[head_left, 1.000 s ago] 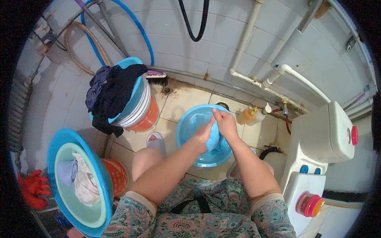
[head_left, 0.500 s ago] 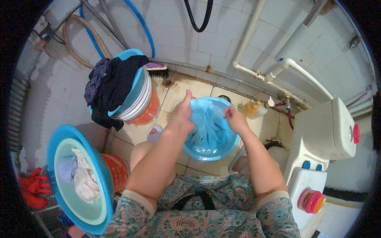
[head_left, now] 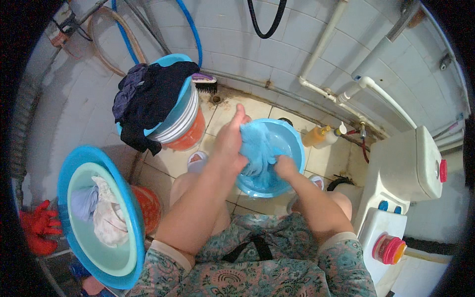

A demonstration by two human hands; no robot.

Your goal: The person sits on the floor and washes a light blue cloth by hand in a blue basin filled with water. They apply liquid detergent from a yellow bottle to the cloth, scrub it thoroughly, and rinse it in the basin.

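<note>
1. Fingers of the right hand [head_left: 285,168] clench the blue cloth [head_left: 257,148] at its 4 o'clock side.
2. Left hand [head_left: 230,141] meets the cloth at 9 o'clock; its fingers are mostly hidden, so I cannot tell their grip.
3. Cloth bunches within the blue basin [head_left: 300,153], toward 10 o'clock.
4. Amber bottle [head_left: 312,137] stands at the basin's 2 o'clock; dark clothes [head_left: 161,96] lie at 10 o'clock.

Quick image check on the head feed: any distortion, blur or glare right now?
Head view: fisheye bowing near the black rim, where the red glove sits in dimmer light; head view: the right hand looks slightly soft, possibly motion blur; head view: small pale glints on the water in the light blue basin.
</note>
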